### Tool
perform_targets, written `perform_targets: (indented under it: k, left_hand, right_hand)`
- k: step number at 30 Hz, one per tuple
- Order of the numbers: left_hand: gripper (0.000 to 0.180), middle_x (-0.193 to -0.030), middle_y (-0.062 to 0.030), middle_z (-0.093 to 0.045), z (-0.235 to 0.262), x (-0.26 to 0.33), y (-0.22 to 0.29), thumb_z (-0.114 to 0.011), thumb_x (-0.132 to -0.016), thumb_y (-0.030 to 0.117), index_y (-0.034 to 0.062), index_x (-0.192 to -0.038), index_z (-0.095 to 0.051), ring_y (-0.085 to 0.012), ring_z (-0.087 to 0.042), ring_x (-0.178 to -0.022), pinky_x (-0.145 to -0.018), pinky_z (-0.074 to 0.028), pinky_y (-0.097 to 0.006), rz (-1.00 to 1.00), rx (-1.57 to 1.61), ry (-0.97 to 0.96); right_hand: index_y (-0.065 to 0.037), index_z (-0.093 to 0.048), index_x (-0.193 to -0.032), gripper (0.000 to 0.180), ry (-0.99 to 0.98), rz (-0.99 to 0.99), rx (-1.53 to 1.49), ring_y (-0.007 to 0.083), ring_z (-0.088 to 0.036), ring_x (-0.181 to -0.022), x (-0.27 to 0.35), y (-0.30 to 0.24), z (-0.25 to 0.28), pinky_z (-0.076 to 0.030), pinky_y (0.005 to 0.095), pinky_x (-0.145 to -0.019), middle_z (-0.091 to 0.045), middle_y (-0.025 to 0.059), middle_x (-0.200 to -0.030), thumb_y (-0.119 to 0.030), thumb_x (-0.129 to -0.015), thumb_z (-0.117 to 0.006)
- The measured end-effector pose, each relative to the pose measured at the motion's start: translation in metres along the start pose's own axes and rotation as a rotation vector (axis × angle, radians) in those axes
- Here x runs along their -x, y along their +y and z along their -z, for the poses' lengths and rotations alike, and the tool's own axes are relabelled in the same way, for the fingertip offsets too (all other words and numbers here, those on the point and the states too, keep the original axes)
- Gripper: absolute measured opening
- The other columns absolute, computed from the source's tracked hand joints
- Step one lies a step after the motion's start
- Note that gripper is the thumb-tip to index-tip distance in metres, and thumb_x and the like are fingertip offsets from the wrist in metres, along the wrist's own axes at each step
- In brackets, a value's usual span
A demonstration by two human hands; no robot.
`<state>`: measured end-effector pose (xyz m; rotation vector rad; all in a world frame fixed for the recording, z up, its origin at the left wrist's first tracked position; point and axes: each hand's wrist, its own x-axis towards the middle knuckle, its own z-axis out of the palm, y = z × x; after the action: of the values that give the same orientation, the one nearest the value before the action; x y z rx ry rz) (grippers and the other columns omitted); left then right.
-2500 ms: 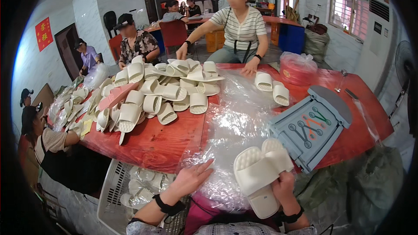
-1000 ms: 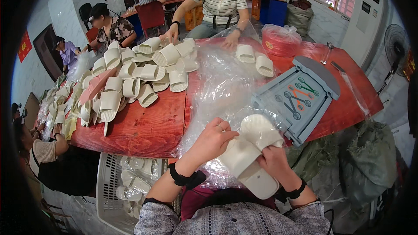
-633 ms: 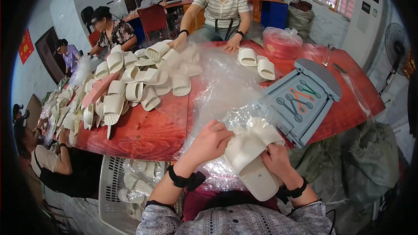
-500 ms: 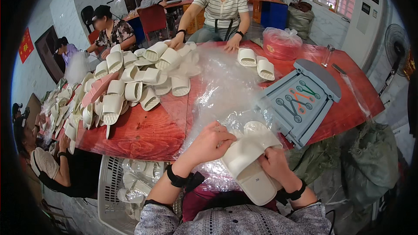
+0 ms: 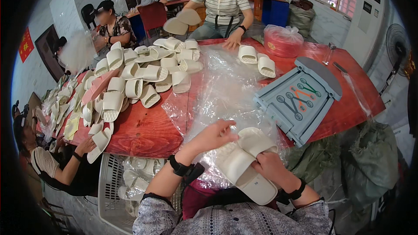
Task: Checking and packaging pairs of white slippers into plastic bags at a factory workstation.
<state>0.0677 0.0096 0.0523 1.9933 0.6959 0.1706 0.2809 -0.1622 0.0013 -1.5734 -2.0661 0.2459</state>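
A pair of cream slippers [image 5: 235,163] lies in front of me at the table's near edge, one partly over the other. My right hand [image 5: 269,164] grips them by the strap side, its fingers curled inward. Just off their upper left, my left hand [image 5: 216,134] is open with fingers stretched and nothing in it. Beneath and beyond my hands spread clear plastic bags [image 5: 226,82], wrinkled and shiny.
A heap of cream slippers [image 5: 150,72] with a pink slipper [image 5: 100,85] covers the left. To the right sit a grey folding stool [image 5: 285,117] and a red bagged tub [image 5: 283,42]. A white basket [image 5: 106,191] stands below. Across, a person holds two slippers [image 5: 176,26].
My left hand has come off the slippers and opened. The right still grips them. The person across has lifted slippers from the heap; a person at left now holds one over the table edge.
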Motion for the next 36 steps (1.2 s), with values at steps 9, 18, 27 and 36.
perform_targets:
  k: [9,18,27,36]
  left_hand:
    - [0.07,-0.164,-0.0161,-0.016,0.007,-0.038,-0.067,-0.056,-0.091,0.061,0.0315,-0.152,-0.039,-0.0488,-0.009,-0.148,-0.117,-0.014,-0.061,-0.04,-0.708,0.389]
    - [0.069,-0.161,-0.0141,-0.028,0.026,-0.05,-0.053,-0.051,-0.095,0.06,0.0211,-0.152,-0.041,-0.041,-0.009,-0.151,-0.121,-0.007,-0.057,-0.124,-0.26,0.088]
    - [0.068,-0.152,-0.0151,-0.042,-0.045,-0.009,-0.002,-0.062,-0.091,0.049,0.009,-0.144,-0.049,-0.0386,-0.031,-0.145,-0.118,-0.019,-0.06,-0.53,-0.508,0.153]
    - [0.046,-0.153,-0.0115,-0.042,-0.056,-0.01,0.025,-0.051,-0.099,0.023,0.01,-0.143,-0.05,-0.0354,-0.032,-0.145,-0.118,-0.018,-0.061,-0.64,-0.558,0.262]
  right_hand:
    - [-0.002,-0.063,-0.078,0.025,-0.002,0.15,0.034,0.035,-0.065,-0.066,-0.01,0.0,0.002,-0.052,0.0445,-0.062,-0.064,0.0158,-0.071,-0.025,-0.083,-0.07]
    - [-0.001,-0.063,-0.076,0.027,0.036,0.012,0.087,0.037,-0.065,-0.071,-0.023,0.009,-0.007,-0.053,0.0457,-0.066,-0.066,0.0176,-0.076,-0.026,-0.084,-0.069]
    - [0.0,-0.064,-0.079,0.025,0.051,-0.133,0.026,0.0391,-0.066,-0.073,-0.03,0.013,-0.014,-0.052,0.0485,-0.065,-0.066,0.0201,-0.074,-0.024,-0.085,-0.068]
    - [-0.004,-0.069,-0.094,0.022,0.347,-0.078,0.147,0.0376,-0.068,-0.076,-0.05,0.007,-0.023,-0.053,0.0459,-0.066,-0.069,0.0171,-0.084,-0.023,-0.083,-0.07]
